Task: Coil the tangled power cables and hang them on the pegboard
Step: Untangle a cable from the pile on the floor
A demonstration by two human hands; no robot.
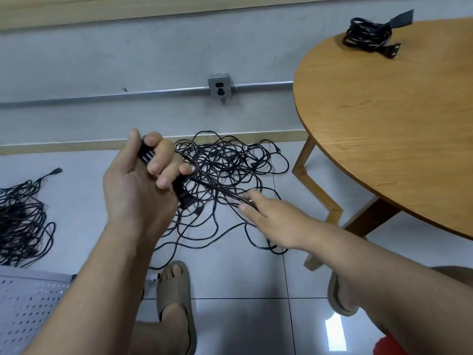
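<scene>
Where its loops gather inside the curled fingers of the left hand (138, 190), the black power cable (183, 195) runs taut toward four o'clock, pinched there by the right hand (271, 221). Beyond, at twelve o'clock, a tangled black cable heap (230, 160) lies on tile. Another black heap (20, 219) sits at nine, a coiled black cable (366, 37) on the round wooden table (384, 124) at two, and a white perforated pegboard (30, 303) at seven.

Grey concrete wall (102, 60), crossed by a horizontal metal conduit (102, 97) running into 1 steel outlet box (219, 86) with 2 sockets. Wooden skirting (64, 147) along its foot. Pale glossy floor tiles (243, 290), bright light patch (334, 334) reflected near the bottom. Round wooden table (384, 124) at right, on angled legs (317, 190).
</scene>
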